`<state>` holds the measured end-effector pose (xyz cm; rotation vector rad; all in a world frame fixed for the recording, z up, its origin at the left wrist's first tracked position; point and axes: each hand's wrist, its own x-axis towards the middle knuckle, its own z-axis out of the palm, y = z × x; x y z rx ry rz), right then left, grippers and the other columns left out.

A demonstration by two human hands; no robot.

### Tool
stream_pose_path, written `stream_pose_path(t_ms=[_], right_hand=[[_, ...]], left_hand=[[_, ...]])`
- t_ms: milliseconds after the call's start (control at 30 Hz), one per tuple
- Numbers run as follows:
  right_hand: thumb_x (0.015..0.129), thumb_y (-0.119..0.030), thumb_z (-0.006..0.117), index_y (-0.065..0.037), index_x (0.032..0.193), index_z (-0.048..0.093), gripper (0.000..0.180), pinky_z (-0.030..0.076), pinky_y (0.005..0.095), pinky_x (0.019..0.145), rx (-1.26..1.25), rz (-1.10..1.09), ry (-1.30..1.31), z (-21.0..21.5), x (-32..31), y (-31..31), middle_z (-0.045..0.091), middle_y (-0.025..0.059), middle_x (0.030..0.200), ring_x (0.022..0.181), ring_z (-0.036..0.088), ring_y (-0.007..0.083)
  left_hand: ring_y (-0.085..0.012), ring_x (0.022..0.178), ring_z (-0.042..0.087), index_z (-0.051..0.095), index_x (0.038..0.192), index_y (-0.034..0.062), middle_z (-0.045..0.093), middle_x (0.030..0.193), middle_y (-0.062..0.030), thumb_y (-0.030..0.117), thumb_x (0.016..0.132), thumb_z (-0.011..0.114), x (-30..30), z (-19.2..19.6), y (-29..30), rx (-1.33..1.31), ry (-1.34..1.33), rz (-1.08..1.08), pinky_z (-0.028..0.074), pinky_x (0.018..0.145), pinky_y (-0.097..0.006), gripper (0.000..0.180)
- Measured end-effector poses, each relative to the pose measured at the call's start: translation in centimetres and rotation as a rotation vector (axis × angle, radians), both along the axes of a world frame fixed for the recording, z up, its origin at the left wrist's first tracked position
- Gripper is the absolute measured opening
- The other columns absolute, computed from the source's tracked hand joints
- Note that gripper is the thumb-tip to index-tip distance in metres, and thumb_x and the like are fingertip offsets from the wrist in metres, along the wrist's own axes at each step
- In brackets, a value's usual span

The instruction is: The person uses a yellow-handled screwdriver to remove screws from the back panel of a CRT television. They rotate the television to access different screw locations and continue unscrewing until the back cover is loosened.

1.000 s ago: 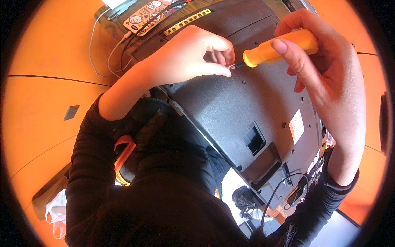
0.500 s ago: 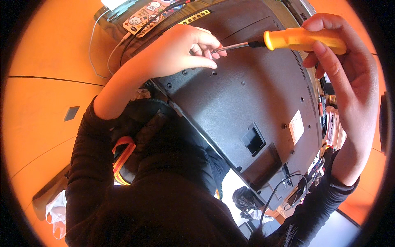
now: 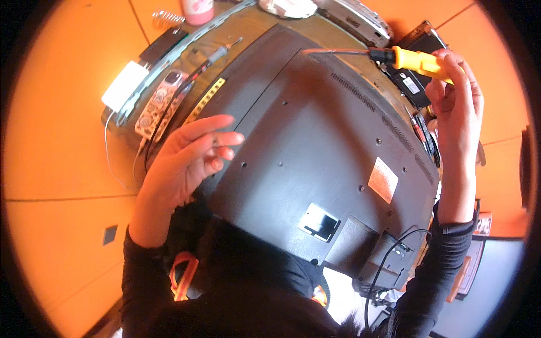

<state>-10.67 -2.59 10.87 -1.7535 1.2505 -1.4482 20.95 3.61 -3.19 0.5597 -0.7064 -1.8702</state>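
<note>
The yellow-handled screwdriver (image 3: 424, 63) is in my right hand (image 3: 457, 93), its fingers closed round the end of the handle. Its thin shaft points left over the far edge of a large black flat-screen's back panel (image 3: 332, 174). My left hand (image 3: 194, 152) hovers at the panel's left side, apart from the screwdriver. Its fingers are spread and slightly bent. A tiny dark spot shows among them; whether it is a small part I cannot tell. Several screw holes, a white label (image 3: 383, 180) and a square recess (image 3: 321, 222) mark the panel.
Beyond the panel's left edge lie a patterned power strip (image 3: 160, 104), a soldering iron (image 3: 217, 55) and a yellow strip with dark dots (image 3: 205, 101). A coiled metal stand (image 3: 168, 20) and a pink container (image 3: 197, 10) are farther back. A black cable (image 3: 380, 262) loops over the near right corner.
My left hand has come away from the screwdriver tip, moving left and nearer to me, and its fingers have spread. The screwdriver stays in my right hand. The view has shifted.
</note>
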Motion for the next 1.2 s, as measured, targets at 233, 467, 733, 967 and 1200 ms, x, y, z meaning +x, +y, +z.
stream_pose_path(t_ms=[233, 467, 733, 967, 1200], right_hand=[[0.09, -0.027, 0.049, -0.002, 0.087, 0.056, 0.026, 0.046, 0.0259, 0.066, -0.105, -0.048, -0.369, -1.2, -2.9, 0.3, 0.057, 0.0052, 0.076, 0.067, 0.054, 0.0108], [0.068, -0.011, 0.06, -0.002, 0.074, 0.054, 0.013, 0.044, 0.0243, 0.044, -0.515, 0.529, 0.796, -2.0, 2.6, 7.9, 0.054, 0.0076, 0.073, 0.06, 0.054, 0.0154], [0.065, -0.006, 0.055, -0.003, 0.074, 0.049, 0.012, 0.045, 0.0263, 0.044, -0.34, 0.335, 0.691, -7.1, 2.1, 11.5, 0.045, 0.008, 0.079, 0.075, 0.052, 0.0196], [0.068, -0.009, 0.057, -0.001, 0.076, 0.06, 0.012, 0.047, 0.0255, 0.055, -0.308, 0.14, 0.851, -7.3, -2.5, 14.5, 0.053, 0.0136, 0.083, 0.082, 0.055, 0.0229], [0.065, -0.009, 0.059, 0.005, 0.083, 0.06, 0.022, 0.046, 0.0227, 0.049, -0.473, -0.179, 1.179, -7.7, -7.3, 17.9, 0.054, 0.0137, 0.085, 0.088, 0.05, 0.0181]], left_hand=[[-0.03, 0.122, 0.039, 0.028, 0.134, 0.002, 0.032, 0.134, -0.0245, -0.006, 0.086, 0.04, -2.6, 1.0, 1.0, 0.151, 0.282, 0.003, 0.041, 0.098, -0.034, 0.05], [-0.0224, 0.132, 0.023, 0.013, 0.14, 0.0124, 0.021, 0.143, -0.014, 0.0, 0.084, 0.045, -9.4, 3.2, 4.4, 0.219, 0.256, -0.116, 0.021, 0.107, -0.037, 0.066], [-0.0181, 0.125, 0.031, 0.02, 0.138, 0.0074, 0.033, 0.135, -0.0059, 0.026, 0.092, 0.035, -15.3, 3.3, 7.1, -0.004, 0.082, -0.171, 0.024, 0.104, -0.032, 0.052], [-0.0178, 0.131, 0.021, 0.015, 0.139, 0.006, 0.022, 0.143, -0.0047, 0.038, 0.094, 0.019, -20.6, 5.0, 8.0, 0.491, 0.716, -0.199, 0.012, 0.108, -0.033, 0.056], [-0.0177, 0.133, 0.015, 0.015, 0.14, 0.0073, 0.015, 0.146, -0.0041, 0.042, 0.092, 0.013, -25.5, 6.0, 10.0, 0.629, 0.918, -0.298, 0.007, 0.109, -0.034, 0.059]])
